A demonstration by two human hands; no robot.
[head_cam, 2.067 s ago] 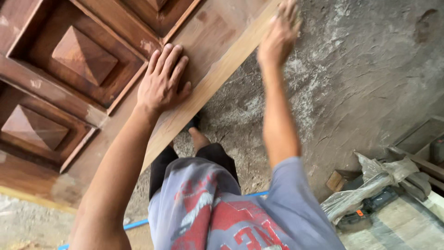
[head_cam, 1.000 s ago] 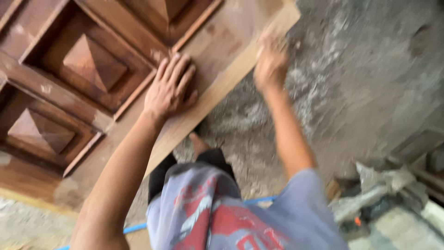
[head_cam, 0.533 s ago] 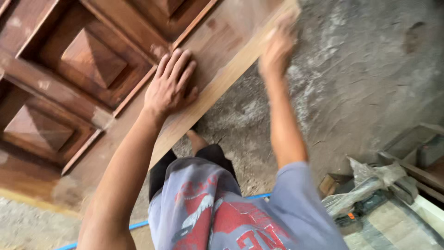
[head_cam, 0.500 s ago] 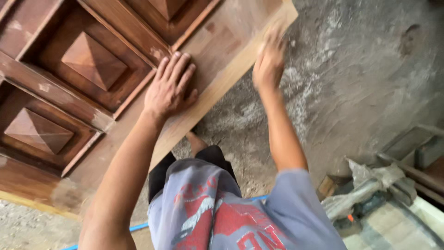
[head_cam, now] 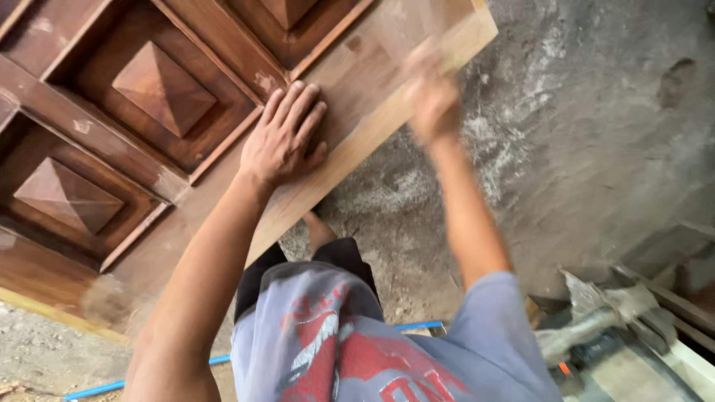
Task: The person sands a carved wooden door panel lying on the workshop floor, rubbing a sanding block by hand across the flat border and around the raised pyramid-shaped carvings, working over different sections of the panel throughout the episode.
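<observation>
A brown wooden door (head_cam: 186, 186) with raised pyramid panels (head_cam: 160, 85) lies flat below me. My left hand (head_cam: 283, 138) rests flat on its plain side rail, fingers spread, holding nothing. My right hand (head_cam: 432, 97) is blurred with motion at the door's pale outer edge (head_cam: 387, 123), near the corner. It seems closed on a pale thin sheet (head_cam: 406, 30) that rubs along the wood. The blur hides its fingers.
Rough grey concrete floor (head_cam: 596, 134) lies to the right of the door. A blue pipe (head_cam: 417, 325) runs along the floor by my legs. A dusty power tool (head_cam: 596, 346) and stacked planks (head_cam: 670, 298) sit at the lower right. My bare foot (head_cam: 320, 231) stands under the door edge.
My right hand has slid back and forth along the door's edge and is now nearer to me than 2 seconds ago. My left hand has stayed flat in place.
</observation>
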